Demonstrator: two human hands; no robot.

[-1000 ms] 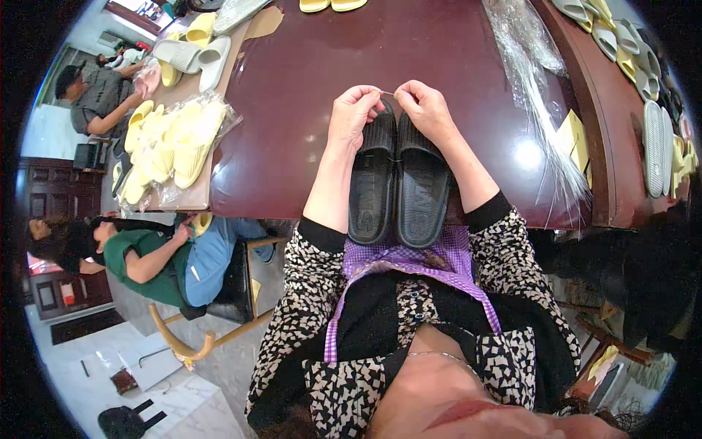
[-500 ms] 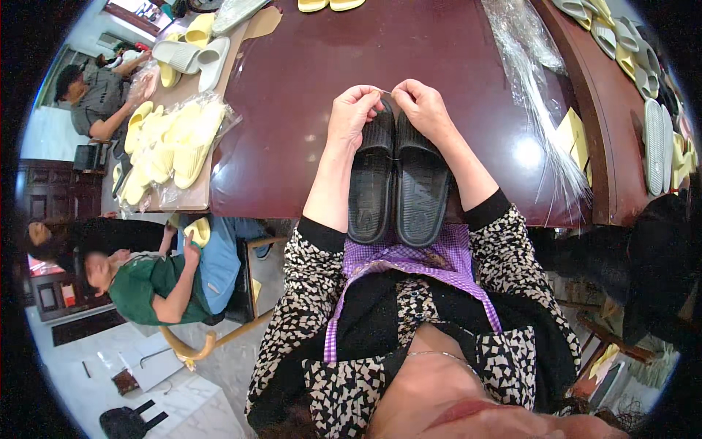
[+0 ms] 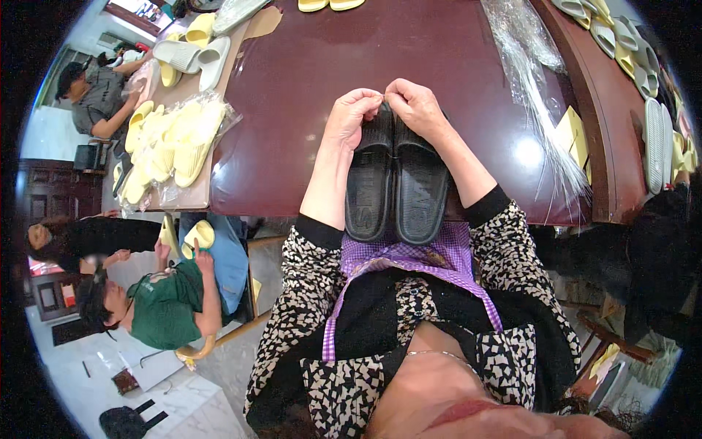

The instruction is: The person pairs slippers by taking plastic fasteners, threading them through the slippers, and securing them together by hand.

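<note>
Far left, beyond the counter (image 3: 307,88) edge: two people seated below me, one in a green top (image 3: 164,311), w/ pale floor around them. A cardboard sheet (image 3: 196,192) sits on the counter's left end, carrying bagged yellow slippers (image 3: 164,146) and a grey pair (image 3: 191,53). Between that sheet and my left hand (image 3: 349,117) there's a wide bare stretch of dark red, glossy top, plenty of room to shift things.

My left hand's fingers (image 3: 365,99) are pinched shut on something small at the toe end of the black slippers (image 3: 395,175); too tiny to tell what. The pair lies side by side, touching, soles up, heels hanging over the near counter edge against my purple apron (image 3: 439,257). My right hand (image 3: 417,110) meets the left at the same spot, fingers also pinched closed, on the same small bit.

Right of that: open top, then a heap of clear plastic bags (image 3: 537,95) running toward the near edge, yellow cards (image 3: 574,135) beside them. Past the counter's right rim, rows of pale slippers (image 3: 643,88).
</note>
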